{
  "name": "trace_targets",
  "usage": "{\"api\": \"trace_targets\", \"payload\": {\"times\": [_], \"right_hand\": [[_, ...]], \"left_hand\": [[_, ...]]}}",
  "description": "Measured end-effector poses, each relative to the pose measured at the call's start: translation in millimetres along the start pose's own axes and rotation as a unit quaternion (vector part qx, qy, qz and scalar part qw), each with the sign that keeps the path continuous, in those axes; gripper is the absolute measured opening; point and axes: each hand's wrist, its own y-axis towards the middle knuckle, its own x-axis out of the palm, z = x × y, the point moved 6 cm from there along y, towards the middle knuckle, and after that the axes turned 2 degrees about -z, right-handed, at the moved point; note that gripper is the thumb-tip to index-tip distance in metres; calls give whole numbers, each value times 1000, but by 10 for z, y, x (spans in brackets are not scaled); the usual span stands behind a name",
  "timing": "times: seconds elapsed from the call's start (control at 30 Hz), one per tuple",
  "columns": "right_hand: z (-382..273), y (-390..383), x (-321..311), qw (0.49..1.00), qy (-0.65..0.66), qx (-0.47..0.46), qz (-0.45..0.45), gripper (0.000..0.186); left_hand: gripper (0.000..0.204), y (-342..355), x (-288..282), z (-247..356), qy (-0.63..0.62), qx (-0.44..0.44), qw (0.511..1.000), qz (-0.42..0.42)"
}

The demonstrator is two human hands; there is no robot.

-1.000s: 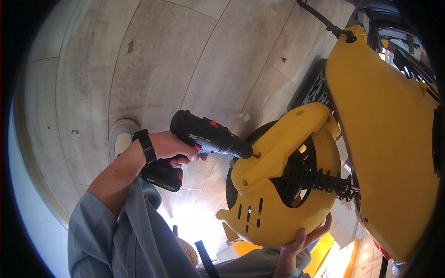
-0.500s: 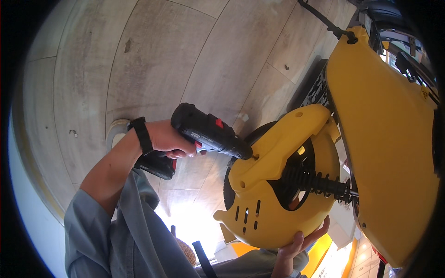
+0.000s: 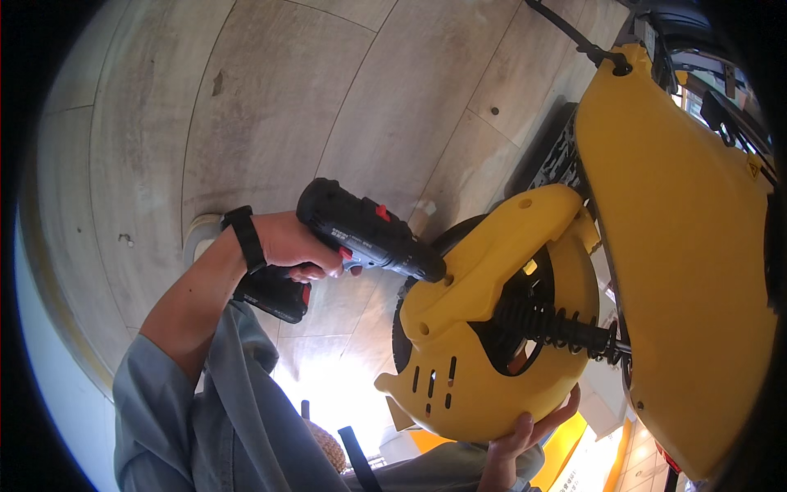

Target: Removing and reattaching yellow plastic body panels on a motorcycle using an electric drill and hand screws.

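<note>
My left hand (image 3: 297,244) is wrapped round the grip of a black cordless drill (image 3: 361,230) with red details. Its nose points at a hole near the edge of a yellow plastic wheel cover (image 3: 471,385); the bit is mostly hidden, so I cannot tell how deep it sits. Low on the right, my right hand (image 3: 525,433) grips the cover's rounded lower edge, with the thumb on the near side and some fingers partly hidden. Part of a black tyre (image 3: 400,332) shows behind the cover. A black coil spring (image 3: 557,324) runs from the wheel toward the yellow body.
A large yellow body panel (image 3: 680,230) fills the right side, with a black strap (image 3: 566,34) tied at its top corner. Wood-look floor planks (image 3: 279,98) stretch across the left and top. My bent leg in grey trousers (image 3: 270,418) is below the drill.
The whole view has shifted very slightly left. My left hand keeps the drill at the same hole, and my right hand stays on the cover's lower edge.
</note>
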Motion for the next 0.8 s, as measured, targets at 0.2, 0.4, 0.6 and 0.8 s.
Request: {"api": "trace_targets", "payload": {"times": [0.2,0.4,0.6,0.8], "right_hand": [[-68,24,26,1000,-13,-5,1,83],[-53,31,22,1000,-25,-18,-4,83],[-1,-1,-4,1000,-2,-5,4,84],[6,-1,-9,1000,-18,-8,1,83]], "left_hand": [[22,11,7,1,14,-4,1000,2],[22,3,12,-19,16,-16,1000,6],[23,-9,14,-18,12,-10,1000,9],[23,-13,31,-34,14,-7,1000,12]]}}
